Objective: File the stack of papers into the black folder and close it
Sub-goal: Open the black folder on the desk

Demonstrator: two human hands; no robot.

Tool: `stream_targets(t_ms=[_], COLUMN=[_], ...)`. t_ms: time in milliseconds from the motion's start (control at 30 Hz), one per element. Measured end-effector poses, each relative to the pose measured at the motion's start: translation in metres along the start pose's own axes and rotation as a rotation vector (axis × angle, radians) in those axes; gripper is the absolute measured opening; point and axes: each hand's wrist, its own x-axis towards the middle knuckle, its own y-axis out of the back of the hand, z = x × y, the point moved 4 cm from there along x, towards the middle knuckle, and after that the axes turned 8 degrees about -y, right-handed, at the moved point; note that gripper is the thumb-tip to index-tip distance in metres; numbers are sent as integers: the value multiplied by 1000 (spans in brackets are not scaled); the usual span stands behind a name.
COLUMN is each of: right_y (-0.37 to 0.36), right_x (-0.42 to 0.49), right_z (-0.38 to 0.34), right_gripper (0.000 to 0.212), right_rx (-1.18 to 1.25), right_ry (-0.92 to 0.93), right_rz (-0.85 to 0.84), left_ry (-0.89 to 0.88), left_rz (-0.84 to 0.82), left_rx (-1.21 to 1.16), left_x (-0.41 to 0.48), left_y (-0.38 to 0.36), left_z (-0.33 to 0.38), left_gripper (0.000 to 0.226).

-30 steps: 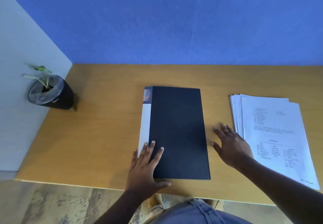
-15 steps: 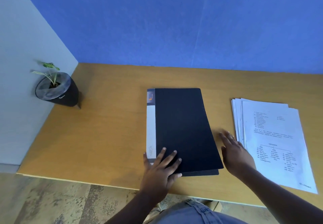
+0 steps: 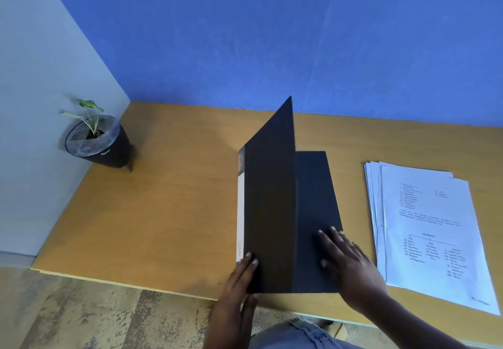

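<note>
Both hands are on the matte black plastic folder [image 3: 313,212], which lies near the front edge of the smooth, tan wood-grain desk [image 3: 168,212]. Left hand [image 3: 239,288], at the folder's 7 o'clock corner, has its fingers extended along the lower edge of the raised front cover, thumb tucked behind, so it supports that cover rather than clenching it. The cover stands nearly upright, hinged on the spine, which carries a white strip with a small orange-and-grey label; its print is too small to read. Right hand [image 3: 351,264] lies flat and spread, palm down, pressing the folder's dark inner face at its 5 o'clock corner and holding nothing.

At 3 o'clock from the folder, well apart from it, a loosely fanned stack of white printed paper sheets [image 3: 430,226] lies flat on the desk. The top sheet shows lines of text and a branching chart, none of it legible. At 10 o'clock sits a tapered black plant pot [image 3: 109,150] holding a small green seedling, with faint unreadable lettering near its rim. Behind the desk stand a textured blue wall [image 3: 272,35] and, at left, a pale grey panel [image 3: 40,103].
</note>
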Motion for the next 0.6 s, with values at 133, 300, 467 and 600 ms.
stream_targets(t_ms=[133, 300, 467, 600], right_y=[-9, -11, -8, -7], right_x=[-5, -10, -13, -16], right_z=[1, 0, -2, 0], right_gripper=[69, 75, 77, 77], right_rx=[-58, -72, -87, -84], right_ry=[-2, -26, -50, -71], right_rz=[-5, 18, 22, 21], left_ry=[73, 380, 546, 640], left_rz=[236, 580, 753, 768], left_rx=[18, -180, -367, -399], left_x=[-15, -25, -23, -26], left_y=[18, 28, 33, 42], left_z=[-4, -3, -11, -29], left_gripper=[38, 15, 36, 13])
